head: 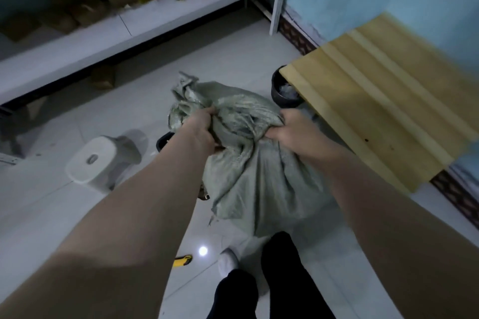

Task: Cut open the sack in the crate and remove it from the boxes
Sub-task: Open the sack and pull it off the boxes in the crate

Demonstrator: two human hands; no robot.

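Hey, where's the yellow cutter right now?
The yellow cutter lies on the floor at the bottom middle of the head view, nearer the person than the sack, partly hidden by the left forearm, just left of the foot.

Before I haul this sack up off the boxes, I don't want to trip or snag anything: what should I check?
1. Left hand grips the sack: ok.
2. Right hand grips the sack: ok, bunched cloth in its fingers.
3. Yellow cutter out of both hands: ok, it lies on the floor near the foot.
4. Sack cut open: cannot tell, folds hide any slit.
5. Boxes clear of the cloth: cannot tell, the sack covers them.
6. White stool apart from the sack: ok.
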